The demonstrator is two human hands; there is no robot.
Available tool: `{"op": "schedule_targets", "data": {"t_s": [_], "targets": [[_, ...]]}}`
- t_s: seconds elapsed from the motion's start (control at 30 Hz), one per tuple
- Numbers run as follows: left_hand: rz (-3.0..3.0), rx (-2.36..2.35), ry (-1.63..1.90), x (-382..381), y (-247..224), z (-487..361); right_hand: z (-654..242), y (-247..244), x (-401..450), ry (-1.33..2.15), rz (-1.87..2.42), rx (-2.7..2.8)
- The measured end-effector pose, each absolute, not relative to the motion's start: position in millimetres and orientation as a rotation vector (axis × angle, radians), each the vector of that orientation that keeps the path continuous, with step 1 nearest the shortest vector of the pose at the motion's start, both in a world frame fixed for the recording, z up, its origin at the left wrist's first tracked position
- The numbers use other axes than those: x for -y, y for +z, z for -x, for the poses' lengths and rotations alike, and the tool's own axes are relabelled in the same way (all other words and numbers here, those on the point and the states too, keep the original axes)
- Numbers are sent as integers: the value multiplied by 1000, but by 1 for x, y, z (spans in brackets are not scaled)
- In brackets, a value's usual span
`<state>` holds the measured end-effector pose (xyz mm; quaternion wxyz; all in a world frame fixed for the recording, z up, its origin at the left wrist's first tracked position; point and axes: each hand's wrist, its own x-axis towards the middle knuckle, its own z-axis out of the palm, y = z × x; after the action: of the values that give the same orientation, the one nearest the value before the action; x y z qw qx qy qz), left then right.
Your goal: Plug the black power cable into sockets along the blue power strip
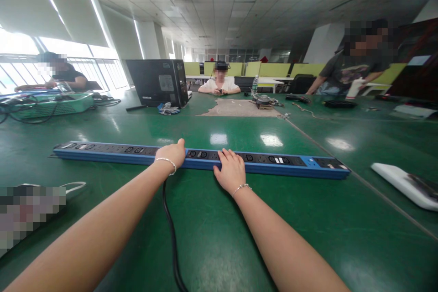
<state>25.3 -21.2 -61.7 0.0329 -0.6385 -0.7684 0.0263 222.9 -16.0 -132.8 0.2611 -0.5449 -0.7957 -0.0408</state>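
A long blue-and-black power strip [290,169] lies crosswise on the green table, with its rows of sockets facing up. My left hand [172,153] is closed over its middle-left part, thumb pointing up and fingers curled out of sight. A black power cable [171,226] runs from beneath that hand down toward me; its upper end is hidden in or under the fist. My right hand [232,169] rests across the strip just right of the middle, fingers reaching its far edge and thumb at its near side, holding it.
At the back stand a black computer case [157,83], gloves [169,109] and a green basket [56,106] with cables. A white object [397,180] lies to the right, and a blurred-out item [30,212] at left. One person [221,83] sits opposite; others are at both sides.
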Motion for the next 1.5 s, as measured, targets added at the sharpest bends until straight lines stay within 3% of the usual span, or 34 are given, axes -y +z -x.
{"op": "schedule_targets", "data": {"t_s": [0.6,0.9,1.5], "targets": [[1929,2390,49,26,-64,-26,-223,-131,19,-121,1473,2162],[1733,2427,-187,24,-19,-7,-223,-131,18,-137,1464,2166],[1784,2506,137,13,-41,93,-222,-133,18,-180,1450,2134]]}}
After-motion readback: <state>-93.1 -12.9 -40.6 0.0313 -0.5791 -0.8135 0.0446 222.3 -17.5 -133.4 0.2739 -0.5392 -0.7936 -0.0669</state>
